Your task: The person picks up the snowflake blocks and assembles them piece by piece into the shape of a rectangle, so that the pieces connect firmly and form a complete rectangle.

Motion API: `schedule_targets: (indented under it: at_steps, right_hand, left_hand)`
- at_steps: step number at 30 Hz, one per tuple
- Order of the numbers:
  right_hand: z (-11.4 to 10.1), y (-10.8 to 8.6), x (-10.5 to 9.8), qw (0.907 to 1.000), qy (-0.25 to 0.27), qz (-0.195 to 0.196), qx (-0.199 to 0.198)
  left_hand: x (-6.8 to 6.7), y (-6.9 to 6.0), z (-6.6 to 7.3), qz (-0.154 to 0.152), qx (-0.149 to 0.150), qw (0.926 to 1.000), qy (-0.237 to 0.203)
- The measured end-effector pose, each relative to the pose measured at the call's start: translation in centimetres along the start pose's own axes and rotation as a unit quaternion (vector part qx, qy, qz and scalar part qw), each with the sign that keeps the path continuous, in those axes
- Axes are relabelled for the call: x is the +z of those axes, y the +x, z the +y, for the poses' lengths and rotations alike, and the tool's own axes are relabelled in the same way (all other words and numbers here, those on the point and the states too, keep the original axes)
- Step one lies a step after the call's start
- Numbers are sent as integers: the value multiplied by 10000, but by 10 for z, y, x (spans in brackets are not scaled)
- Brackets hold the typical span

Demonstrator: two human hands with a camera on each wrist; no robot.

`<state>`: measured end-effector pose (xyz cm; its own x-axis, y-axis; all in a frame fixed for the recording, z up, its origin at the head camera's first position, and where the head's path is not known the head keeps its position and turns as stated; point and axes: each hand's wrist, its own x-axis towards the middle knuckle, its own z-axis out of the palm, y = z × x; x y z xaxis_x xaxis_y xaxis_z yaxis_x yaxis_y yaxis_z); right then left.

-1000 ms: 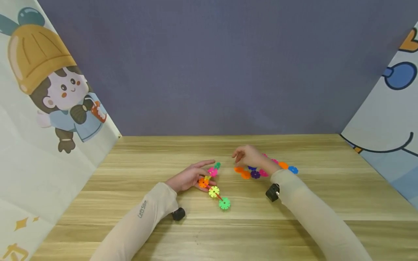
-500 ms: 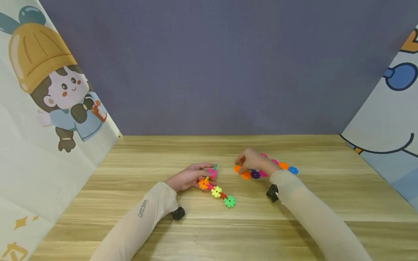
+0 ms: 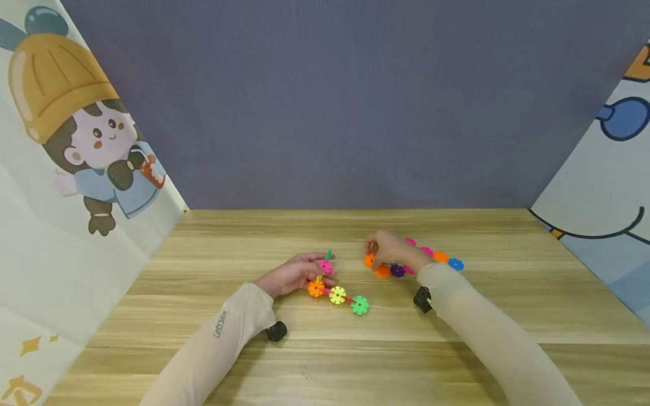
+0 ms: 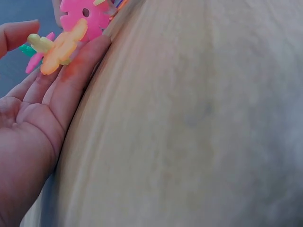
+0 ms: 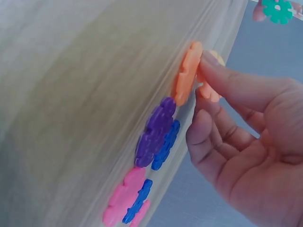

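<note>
My left hand lies palm up at the table's middle, fingers nearly straight. Across its fingers rests a chain of interlocking snowflake discs, among them a pink disc, an orange disc, a yellow disc and a green disc at the near end. In the left wrist view the thumb stands apart from the chain. To the right, my right hand pinches an orange snowflake disc between thumb and fingers, tilted up from the table. Its fingers partly hide that disc.
Loose discs lie under and beside the right forearm: a second orange disc, a purple disc, a blue disc and several others. A dark panel borders the wooden table at the back; printed sheets hang on both sides.
My right hand has come down to the loose discs and taken hold of an orange one, tilting it up. The chain on my left hand has swung, its green end shifting right and farther from me.
</note>
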<state>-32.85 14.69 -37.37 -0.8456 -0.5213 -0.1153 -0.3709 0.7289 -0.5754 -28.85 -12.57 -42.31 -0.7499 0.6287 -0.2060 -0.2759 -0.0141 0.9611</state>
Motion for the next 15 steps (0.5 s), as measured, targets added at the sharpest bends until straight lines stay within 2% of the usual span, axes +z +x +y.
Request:
schedule_targets:
  at_steps: [7,15]
  right_hand:
    - [-1,-1,0,9982,559,128,176]
    - [-5,-1,5,9941,972,365,317]
  left_hand:
    - [0,2,2,16,27,10000,42]
    - [4,1,1,240,-70,9995,170]
